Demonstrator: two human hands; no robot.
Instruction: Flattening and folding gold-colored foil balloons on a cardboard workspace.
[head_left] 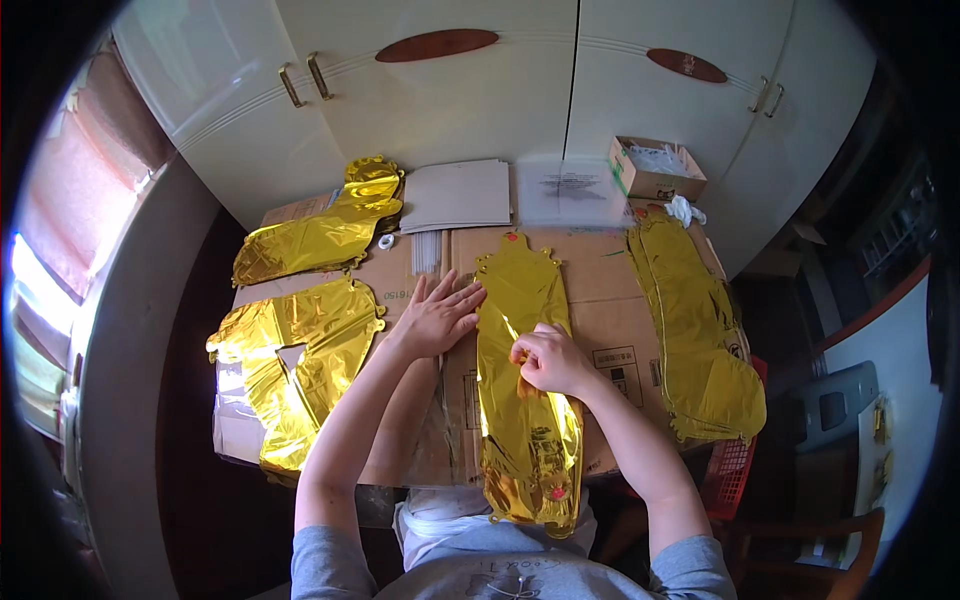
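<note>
Grey shirt (470, 575) — left hand (435, 321) spread, right hand (552, 360) curled — touching gold foil (525, 430).

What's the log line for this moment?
left hand: spread, at left edge of middle gold foil | right hand: curled, on same foil | surface: cardboard

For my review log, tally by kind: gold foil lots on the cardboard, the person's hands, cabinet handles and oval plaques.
Gold foil lots: 4, layers uncounted
Hands: 2
Cabinet handles: 4
Oval plaques: 2
Total: 12
</note>
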